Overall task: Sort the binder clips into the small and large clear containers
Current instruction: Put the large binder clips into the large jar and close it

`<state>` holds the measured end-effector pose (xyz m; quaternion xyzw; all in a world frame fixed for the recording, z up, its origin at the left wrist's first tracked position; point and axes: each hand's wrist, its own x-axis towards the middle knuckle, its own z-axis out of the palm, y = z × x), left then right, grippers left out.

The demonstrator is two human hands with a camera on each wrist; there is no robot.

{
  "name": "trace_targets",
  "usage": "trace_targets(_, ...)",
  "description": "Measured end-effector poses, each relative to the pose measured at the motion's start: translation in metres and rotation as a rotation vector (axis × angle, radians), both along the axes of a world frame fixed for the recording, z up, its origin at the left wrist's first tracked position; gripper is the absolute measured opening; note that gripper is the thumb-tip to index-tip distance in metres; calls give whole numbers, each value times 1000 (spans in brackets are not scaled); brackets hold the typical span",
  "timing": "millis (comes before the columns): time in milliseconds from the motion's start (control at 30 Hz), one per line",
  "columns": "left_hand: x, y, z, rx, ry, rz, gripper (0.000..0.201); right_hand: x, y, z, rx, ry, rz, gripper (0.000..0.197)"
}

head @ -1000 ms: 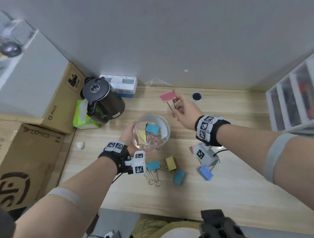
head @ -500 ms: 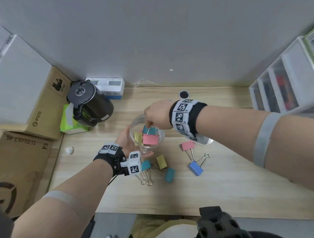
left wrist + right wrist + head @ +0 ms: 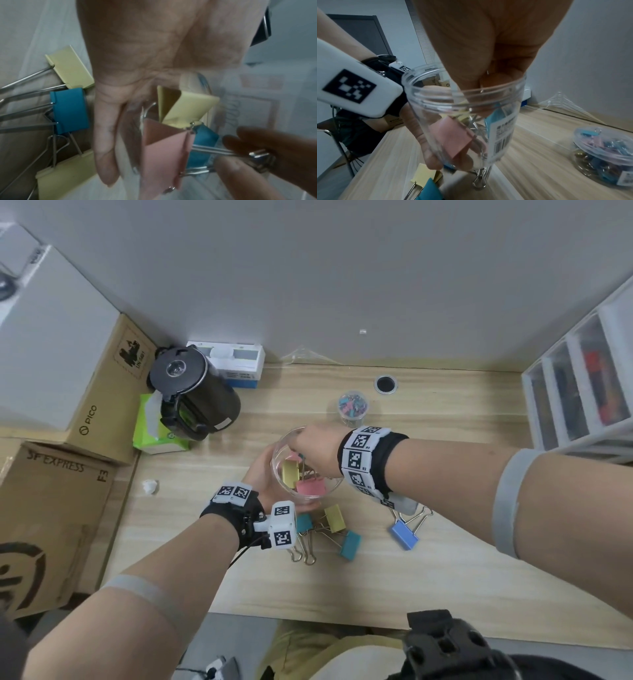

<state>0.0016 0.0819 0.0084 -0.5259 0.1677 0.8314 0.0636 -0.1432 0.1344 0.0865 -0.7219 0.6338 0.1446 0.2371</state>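
Note:
My left hand (image 3: 260,474) grips the large clear container (image 3: 279,455) from the left side and holds it over the table. My right hand (image 3: 310,445) reaches into its mouth and pinches the wire handles of a pink binder clip (image 3: 310,486), which sits low inside beside a yellow clip (image 3: 290,472) and a teal one. In the left wrist view the pink clip (image 3: 164,148) shows through the wall, with the right fingers (image 3: 257,142) on its handles. The small clear container (image 3: 352,407), full of little clips, stands behind. Several large clips lie loose in front: teal (image 3: 304,523), yellow (image 3: 335,518), teal (image 3: 350,545), blue (image 3: 404,536).
A black kettle (image 3: 195,392) and a green tissue pack (image 3: 150,433) stand at the back left, next to cardboard boxes (image 3: 51,508). A white drawer unit (image 3: 582,392) fills the right edge. The wall closes the table's far side.
My right hand brought the pink clip from behind the container to its mouth and down inside. The left hand kept hold of the container.

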Motion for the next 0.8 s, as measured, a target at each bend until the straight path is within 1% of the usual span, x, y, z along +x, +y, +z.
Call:
trace_targets(100,3,-3,-1,-15,17,16,81,-1,-1,-1,-65,32,3,25)
trace_targets(200,4,-4,3,-38,31,35,72,-3,1,-1,-75,1,15,34)
trace_targets(233,4,-4,4,-47,48,39,71,-3,1,-1,-75,-6,17,33)
trace_targets(300,4,-2,7,-34,61,31,73,-5,1,-3,-95,-9,16,29)
trace_targets(367,5,-1,6,-38,55,28,77,-8,0,-8,-124,-47,-31,23)
trace_targets(433,6,0,5,-35,46,36,78,-15,3,-12,-190,-171,-108,25)
trace_targets(500,8,1,1,-14,46,52,81,-23,11,-13,-311,-318,-174,28)
trace_targets(533,9,2,0,-9,55,55,82,-28,15,-13,-373,-379,-214,26)
trace_targets(567,10,2,-3,-9,61,59,81,-34,19,-15,-430,-427,-268,23)
trace_targets(633,12,2,-5,-4,66,70,76,-47,27,-20,-477,-490,-445,18)
trace_targets(700,11,4,-3,-6,81,64,72,-66,35,-29,-466,-513,-645,15)
trace_targets(733,9,5,-2,-8,85,61,72,-77,40,-34,-415,-476,-711,15)
trace_targets(800,5,9,1,-6,81,48,74,-97,56,-47,-233,-343,-735,19)
